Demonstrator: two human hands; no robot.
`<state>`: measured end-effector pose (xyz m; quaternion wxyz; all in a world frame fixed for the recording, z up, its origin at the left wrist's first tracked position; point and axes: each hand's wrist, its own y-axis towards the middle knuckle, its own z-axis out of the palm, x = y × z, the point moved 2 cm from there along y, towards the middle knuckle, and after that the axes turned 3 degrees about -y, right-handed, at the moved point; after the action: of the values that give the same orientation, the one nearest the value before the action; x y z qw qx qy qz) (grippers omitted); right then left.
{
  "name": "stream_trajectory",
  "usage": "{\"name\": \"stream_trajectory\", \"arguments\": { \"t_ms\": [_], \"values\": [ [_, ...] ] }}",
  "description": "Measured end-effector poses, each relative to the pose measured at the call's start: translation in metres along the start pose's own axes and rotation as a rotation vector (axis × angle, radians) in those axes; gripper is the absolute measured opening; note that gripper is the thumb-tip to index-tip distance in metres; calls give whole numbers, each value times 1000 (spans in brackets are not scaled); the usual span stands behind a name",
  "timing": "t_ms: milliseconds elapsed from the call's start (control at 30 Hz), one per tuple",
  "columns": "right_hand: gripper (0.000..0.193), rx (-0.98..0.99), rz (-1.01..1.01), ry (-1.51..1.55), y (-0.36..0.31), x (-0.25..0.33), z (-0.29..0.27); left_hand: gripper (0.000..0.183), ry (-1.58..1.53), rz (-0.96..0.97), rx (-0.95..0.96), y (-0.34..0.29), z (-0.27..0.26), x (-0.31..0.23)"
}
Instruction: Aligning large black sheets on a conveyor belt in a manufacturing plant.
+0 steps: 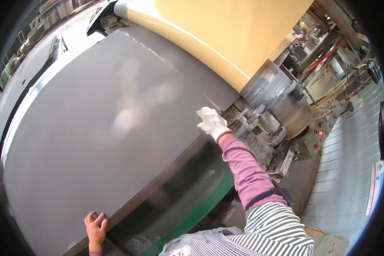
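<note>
A wide dark grey sheet or panel (pixel 94 141) spreads in front of me. My left hand (pixel 96 230), bare, rests at its near edge on the left, fingers spread. Over the sheet's right part, near the machine, is my right hand (pixel 212 122) in a white knit glove. Its fingers look curled closed; what they hold, if anything, is hidden. Just beyond that glove, a thin pale line runs across the grey surface, broken in the middle. A glossy yellow-tan sheet (pixel 230 34) curves over a large metal roller (pixel 271 85) at the far side.
Right of my right hand stand grimy machine parts and small wheels (pixel 278 136), with red lit buttons (pixel 320 133) beyond. A green curved surface (pixel 192 200) lies below the sheet's near edge. A corrugated metal wall (pixel 337 183) rises at right. Another person (pixel 301 36) is far back.
</note>
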<state>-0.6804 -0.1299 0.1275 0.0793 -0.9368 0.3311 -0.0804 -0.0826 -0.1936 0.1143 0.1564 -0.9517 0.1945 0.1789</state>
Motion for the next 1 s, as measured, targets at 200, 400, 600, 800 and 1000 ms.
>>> {"name": "stream_trajectory", "arguments": {
  "t_ms": [200, 400, 600, 800, 1000],
  "values": [
    [28, -704, -386, 233, -37, 1, 6, 42, 31, 118, 20, 27, 23, -83],
    [27, -549, -520, 506, -142, 46, 27, 53, -786, 119, 109, 30, 36, -76],
    [20, -225, -159, 796, -224, 29, 42, 73, 285, -486, -434, -30, 33, 110],
    [19, -17, 57, 753, -272, 3, 45, 80, 8, -52, -521, -30, 48, 54],
    [16, -14, -24, 822, -282, 52, 59, 67, 217, 143, -397, -17, 40, -61]
  ]
}}
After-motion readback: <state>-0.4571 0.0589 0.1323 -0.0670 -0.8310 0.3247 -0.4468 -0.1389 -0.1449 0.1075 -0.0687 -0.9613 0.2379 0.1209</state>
